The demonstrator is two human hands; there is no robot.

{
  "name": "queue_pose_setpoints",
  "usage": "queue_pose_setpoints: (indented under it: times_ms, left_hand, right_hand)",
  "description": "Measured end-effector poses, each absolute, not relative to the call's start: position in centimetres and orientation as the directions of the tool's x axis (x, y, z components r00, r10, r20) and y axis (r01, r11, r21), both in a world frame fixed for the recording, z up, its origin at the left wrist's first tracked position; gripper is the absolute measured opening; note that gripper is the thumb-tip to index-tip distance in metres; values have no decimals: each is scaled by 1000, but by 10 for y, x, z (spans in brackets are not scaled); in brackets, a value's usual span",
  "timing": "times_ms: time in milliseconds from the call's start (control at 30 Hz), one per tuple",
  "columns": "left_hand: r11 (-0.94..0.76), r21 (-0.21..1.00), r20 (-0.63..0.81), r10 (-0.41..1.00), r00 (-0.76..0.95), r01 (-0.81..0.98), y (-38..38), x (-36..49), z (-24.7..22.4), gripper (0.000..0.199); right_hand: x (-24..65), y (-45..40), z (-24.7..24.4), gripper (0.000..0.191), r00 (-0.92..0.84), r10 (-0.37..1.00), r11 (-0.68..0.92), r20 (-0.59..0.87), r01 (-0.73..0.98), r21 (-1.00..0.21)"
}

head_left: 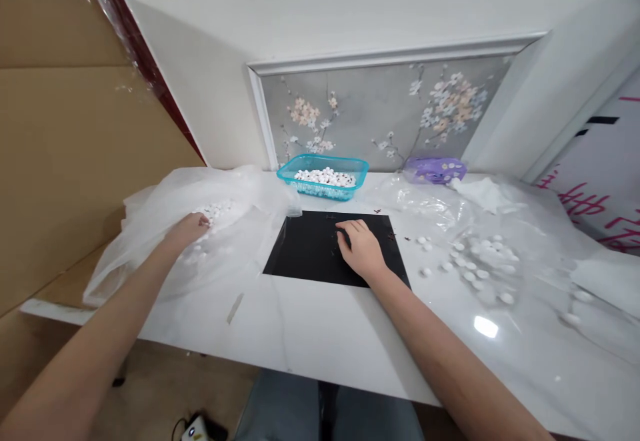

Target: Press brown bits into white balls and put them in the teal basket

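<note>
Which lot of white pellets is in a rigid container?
The lot in the teal basket; the other two lie on plastic sheeting, by the left hand and right of the black mat.

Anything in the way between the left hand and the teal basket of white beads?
Yes. The bunched folds of the clear plastic bag rise between the left hand and the teal basket, on the basket's near side. Nothing else visible stands on that line.
</note>
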State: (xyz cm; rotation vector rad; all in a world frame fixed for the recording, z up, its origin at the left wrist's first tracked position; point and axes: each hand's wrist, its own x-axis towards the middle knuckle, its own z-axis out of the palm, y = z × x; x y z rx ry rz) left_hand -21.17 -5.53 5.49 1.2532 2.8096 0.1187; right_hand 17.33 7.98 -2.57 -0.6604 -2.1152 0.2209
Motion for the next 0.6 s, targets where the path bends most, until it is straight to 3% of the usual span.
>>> queue_pose_setpoints:
  times_ms: [367, 600]
  left_hand:
    - [640, 235, 87, 736, -671, 732, -72, -206, 46, 24]
    - [641, 189, 174, 724, -667, 744, -75, -170, 65, 33]
  right_hand:
    - [174, 80, -24, 21, -469, 552, 831, 689, 376, -410]
    - [173, 81, -25, 21, -465, 545, 834, 698, 385, -396]
